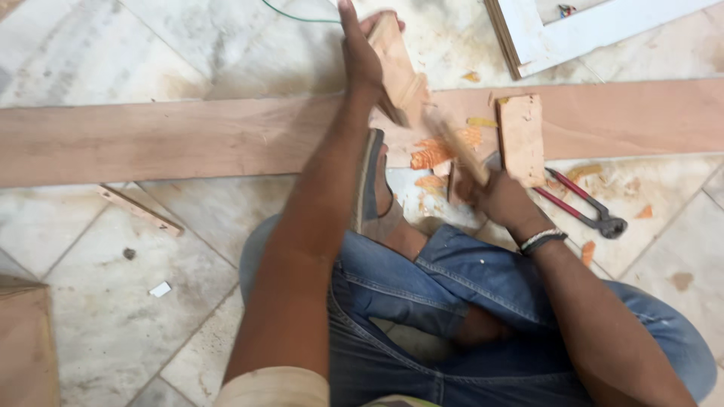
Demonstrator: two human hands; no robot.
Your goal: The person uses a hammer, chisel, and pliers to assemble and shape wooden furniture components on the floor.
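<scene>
Left hand (pixel 360 56): closed round a wood block (pixel 397 68); block stands tilted on the plank (pixel 151 139), long axis running away from the person
Right hand (pixel 499 197): fist shut on a blurred tool (pixel 461 154); type unclear
Relation: block lies up and left of the right hand; left hand nearer
Nearby: pincers (pixel 584 205), offcut (pixel 520 137), shavings (pixel 434 154)
Hidden: tool head

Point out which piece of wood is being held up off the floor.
The small tapered wooden block, gripped by the left hand and stood on end on the long plank. The rectangular block lies flat on that plank, untouched.
</scene>
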